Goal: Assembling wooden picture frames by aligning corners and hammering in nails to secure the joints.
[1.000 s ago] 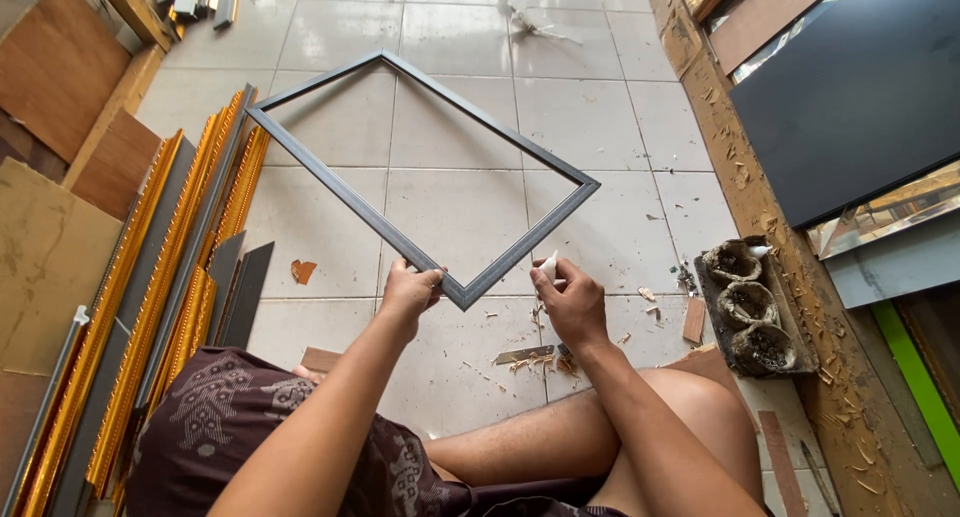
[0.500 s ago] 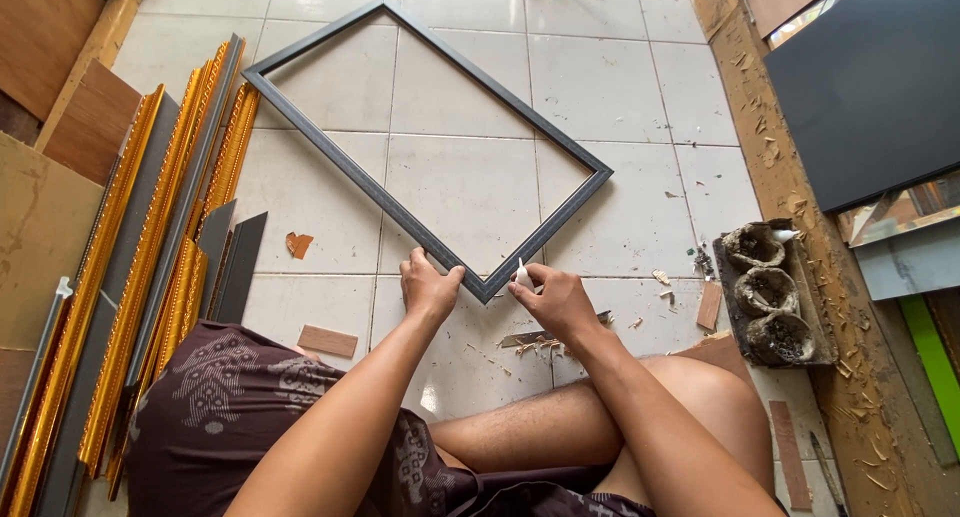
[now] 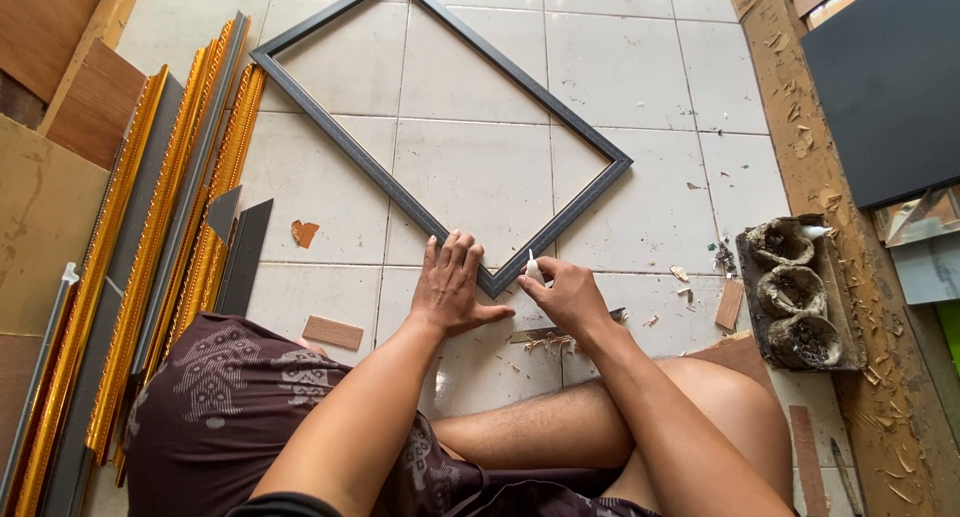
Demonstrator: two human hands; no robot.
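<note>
The person wears dark maroon shorts [image 3: 230, 397] with a pale grey batik-like pattern of dots and angular motifs. Both arms are bare from above the elbow, with no sleeves, watch or rings visible. The left hand [image 3: 450, 282] and right hand [image 3: 570, 297] are without gloves. The legs below the shorts are bare.

frame's [image 3: 440, 107] top corner cut off, small white object [image 3: 533, 269] in right hand [image 3: 570, 297] too small to identify
</note>
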